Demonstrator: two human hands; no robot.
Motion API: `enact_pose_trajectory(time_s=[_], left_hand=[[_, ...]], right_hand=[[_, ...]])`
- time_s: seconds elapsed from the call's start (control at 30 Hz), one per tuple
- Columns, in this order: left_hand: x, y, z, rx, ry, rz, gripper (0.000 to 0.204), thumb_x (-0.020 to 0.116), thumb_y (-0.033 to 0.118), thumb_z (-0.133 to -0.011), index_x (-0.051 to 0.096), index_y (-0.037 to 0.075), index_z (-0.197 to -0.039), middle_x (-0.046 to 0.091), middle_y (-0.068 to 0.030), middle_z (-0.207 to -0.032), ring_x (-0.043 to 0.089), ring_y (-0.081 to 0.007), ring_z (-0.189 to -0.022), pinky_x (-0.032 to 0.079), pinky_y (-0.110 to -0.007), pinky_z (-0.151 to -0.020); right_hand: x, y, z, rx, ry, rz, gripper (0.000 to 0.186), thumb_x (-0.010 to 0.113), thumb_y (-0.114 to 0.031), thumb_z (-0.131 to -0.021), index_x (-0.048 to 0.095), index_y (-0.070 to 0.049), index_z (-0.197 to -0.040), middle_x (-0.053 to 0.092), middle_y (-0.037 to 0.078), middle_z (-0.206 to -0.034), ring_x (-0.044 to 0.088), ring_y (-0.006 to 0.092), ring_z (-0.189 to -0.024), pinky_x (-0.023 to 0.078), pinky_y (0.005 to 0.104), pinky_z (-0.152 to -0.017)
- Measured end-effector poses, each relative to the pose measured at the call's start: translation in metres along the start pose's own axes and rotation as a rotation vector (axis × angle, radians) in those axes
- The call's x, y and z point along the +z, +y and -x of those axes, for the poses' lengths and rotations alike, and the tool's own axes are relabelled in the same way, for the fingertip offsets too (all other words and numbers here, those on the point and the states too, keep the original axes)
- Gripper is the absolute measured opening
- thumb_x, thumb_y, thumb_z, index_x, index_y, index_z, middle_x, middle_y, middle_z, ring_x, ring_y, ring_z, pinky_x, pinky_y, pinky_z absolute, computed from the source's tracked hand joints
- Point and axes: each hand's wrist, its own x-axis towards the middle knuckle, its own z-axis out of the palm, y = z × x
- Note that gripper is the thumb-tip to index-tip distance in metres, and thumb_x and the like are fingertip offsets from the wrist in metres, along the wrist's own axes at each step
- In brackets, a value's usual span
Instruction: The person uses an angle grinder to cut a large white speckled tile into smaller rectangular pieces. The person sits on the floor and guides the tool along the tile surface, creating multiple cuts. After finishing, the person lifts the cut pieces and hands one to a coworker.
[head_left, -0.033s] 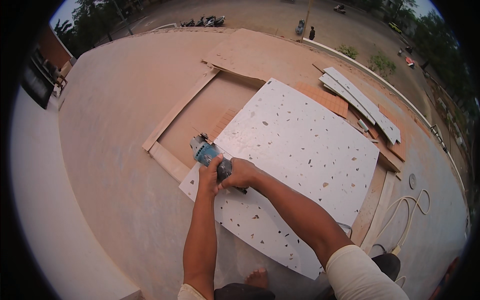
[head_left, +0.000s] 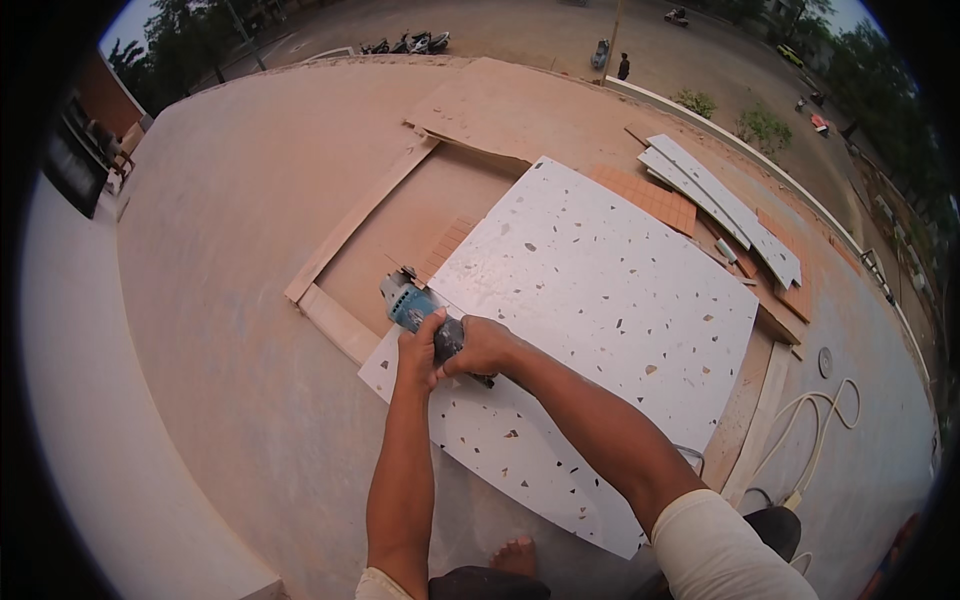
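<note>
Cutting along the left edge of the big white speckled slab (head_left: 600, 320) is the step I judge to be in hand. At centre left of the frame the wooden frame pieces (head_left: 345, 235) lie on the dusty floor (head_left: 230, 300). Just right of them sits the blue angle grinder (head_left: 412, 305), its head at the slab's left edge. My left hand (head_left: 418, 352) is wrapped tight around the grinder's body, and my right hand (head_left: 480, 348) is closed over its rear. As I see it, the next move calls for a steady push along the edge with both grips firm. I see no containers; at right there are only pale offcut strips (head_left: 720, 205) and a coiled white cable (head_left: 815, 430).
</note>
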Motion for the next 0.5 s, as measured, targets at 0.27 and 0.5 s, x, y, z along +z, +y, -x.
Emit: enact_pose_trajectory(time_s=[0.27, 0.5], left_hand=[[0.002, -0.002, -0.0015, 0.004, -0.007, -0.018, 0.025, 0.071, 0.023, -0.085, 0.062, 0.002, -0.094, 0.066, -0.0062, -0.08, 0.066, -0.0165, -0.066, 0.056, -0.031, -0.06], [0.0087, 0.0015, 0.002, -0.008, 0.017, -0.037, 0.022, 0.072, 0.021, -0.084, 0.061, 0.003, -0.09, 0.063, -0.0046, -0.077, 0.063, -0.015, -0.063, 0.054, -0.03, -0.059]], right_hand=[[-0.0083, -0.0014, -0.0008, -0.004, -0.059, 0.018, 0.071, 0.085, -0.043, -0.055, 0.065, 0.011, -0.097, 0.069, 0.025, -0.095, 0.07, 0.0336, -0.088, 0.055, 0.0376, -0.077], [-0.0061, 0.004, -0.0048, -0.021, -0.038, 0.008, 0.065, 0.085, -0.042, -0.055, 0.068, 0.01, -0.091, 0.07, 0.023, -0.088, 0.07, 0.0324, -0.081, 0.055, 0.037, -0.072]])
